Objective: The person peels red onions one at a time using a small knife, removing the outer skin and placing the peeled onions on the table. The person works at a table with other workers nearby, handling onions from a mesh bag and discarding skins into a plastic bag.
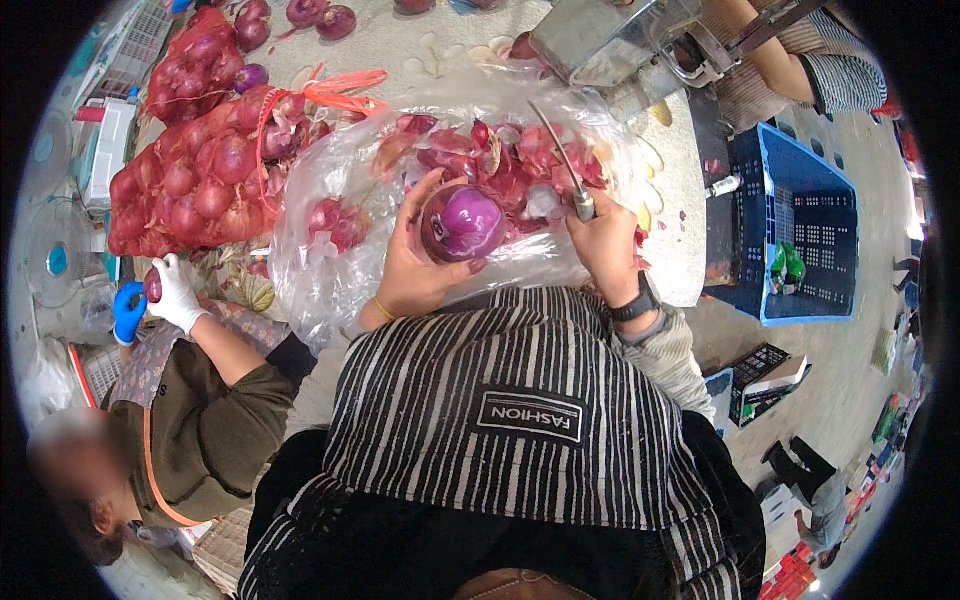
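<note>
My left hand is closed around a large, glossy red onion above a clear plastic bag. To its right, my right hand grips the handle of a thin-bladed knife, whose blade points up and to the left, away from the onion. Loose red onion skins lie heaped on the bag beyond both hands. A smaller clump of skins rests farther left on the plastic.
Red mesh sacks of onions stand at the left, with loose onions behind. A gloved co-worker holds an onion nearby. Metal equipment and another person's arm are upper right. A blue crate stands right of the table.
</note>
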`<state>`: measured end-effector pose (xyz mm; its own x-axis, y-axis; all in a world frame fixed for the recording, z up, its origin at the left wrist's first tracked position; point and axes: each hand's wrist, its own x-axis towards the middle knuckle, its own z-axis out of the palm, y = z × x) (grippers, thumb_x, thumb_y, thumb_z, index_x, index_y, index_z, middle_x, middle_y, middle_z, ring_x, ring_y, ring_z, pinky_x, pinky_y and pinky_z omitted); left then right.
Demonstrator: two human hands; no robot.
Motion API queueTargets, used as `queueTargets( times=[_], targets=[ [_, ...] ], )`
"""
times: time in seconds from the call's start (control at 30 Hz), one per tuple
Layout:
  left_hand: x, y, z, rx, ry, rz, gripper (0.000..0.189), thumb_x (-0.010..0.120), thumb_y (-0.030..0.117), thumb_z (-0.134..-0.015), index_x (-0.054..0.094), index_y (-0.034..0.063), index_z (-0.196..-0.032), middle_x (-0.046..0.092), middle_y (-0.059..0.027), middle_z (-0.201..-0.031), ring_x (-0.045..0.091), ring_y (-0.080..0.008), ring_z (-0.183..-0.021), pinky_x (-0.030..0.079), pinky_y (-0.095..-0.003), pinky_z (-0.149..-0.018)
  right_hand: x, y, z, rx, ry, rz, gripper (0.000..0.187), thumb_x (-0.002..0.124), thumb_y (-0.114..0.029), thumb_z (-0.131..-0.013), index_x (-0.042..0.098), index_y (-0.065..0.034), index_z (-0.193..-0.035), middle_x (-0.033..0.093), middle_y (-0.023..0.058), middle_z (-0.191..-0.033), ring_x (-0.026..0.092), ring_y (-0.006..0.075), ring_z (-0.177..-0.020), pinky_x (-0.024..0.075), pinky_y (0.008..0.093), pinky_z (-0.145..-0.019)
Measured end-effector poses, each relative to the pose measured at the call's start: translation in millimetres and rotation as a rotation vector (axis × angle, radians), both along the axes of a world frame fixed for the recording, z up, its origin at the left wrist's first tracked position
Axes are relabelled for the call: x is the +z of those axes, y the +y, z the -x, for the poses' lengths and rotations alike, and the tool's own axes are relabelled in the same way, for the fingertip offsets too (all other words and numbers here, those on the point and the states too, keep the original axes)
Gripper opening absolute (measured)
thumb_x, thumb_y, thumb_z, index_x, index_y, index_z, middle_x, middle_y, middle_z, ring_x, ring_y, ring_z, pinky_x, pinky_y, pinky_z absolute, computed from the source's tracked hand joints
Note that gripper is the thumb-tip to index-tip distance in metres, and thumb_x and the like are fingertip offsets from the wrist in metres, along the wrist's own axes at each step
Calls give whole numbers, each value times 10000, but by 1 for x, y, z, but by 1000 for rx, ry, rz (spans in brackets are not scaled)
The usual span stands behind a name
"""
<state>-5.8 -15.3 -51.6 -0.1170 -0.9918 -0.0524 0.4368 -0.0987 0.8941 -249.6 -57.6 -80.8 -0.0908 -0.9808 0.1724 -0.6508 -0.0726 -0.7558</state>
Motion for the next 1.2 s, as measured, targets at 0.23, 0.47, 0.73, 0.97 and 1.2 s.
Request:
queueTargets(
  times=[0.23, 0.47, 0.73, 0.97, 1.2],
  targets=[
    [7, -10, 0, -129, 261, -185, 927, 844, -44, -692, 360, 46, -1477, 522, -111, -1394, 558, -247, -1274, 475, -396, -1095, 43, 11, -28, 208, -701, -354, 323, 814, -169, -864, 729, 20, -1112, 744, 80, -880, 682, 143, -802, 559, 292, -739],
    [2, -11, 7, 31, -110, 28, 863, 862, -1, -677, 402, 47, -1406, 571, -107, -1299, 585, -207, -1200, 492, -362, -1040, 64, 17, -40, 321, -300, 117, 325, 808, -125, -752, 735, 8, -1039, 740, 192, -940, 743, 319, -855, 589, 366, -765],
    [5, -8, 10, 33, -290, 82, 839, 855, 4, -666, 408, 39, -1376, 565, -117, -1297, 577, -214, -1219, 469, -376, -1069, 73, 20, -40, 285, -289, -42, 241, 784, -123, -747, 744, -14, -959, 716, 186, -814, 729, 299, -730, 570, 366, -670],
    [0, -7, 10, -53, -87, 66, 788, 756, -15, -691, 419, 1, -1402, 543, -141, -1393, 533, -238, -1304, 416, -392, -1125, 40, -1, -22, 66, -149, -71, 202, 771, -101, -746, 752, -12, -926, 655, 122, -660, 603, 153, -595, 511, 312, -585],
    [7, -6, -6, -195, 400, -147, 845, 713, -45, -731, 349, 12, -1492, 512, -173, -1442, 514, -284, -1341, 403, -430, -1148, 37, -5, 2, 17, -22, -7, 365, 808, -131, -771, 734, -17, -1109, 714, 165, -792, 686, 187, -725, 545, 312, -671]
  ],
)
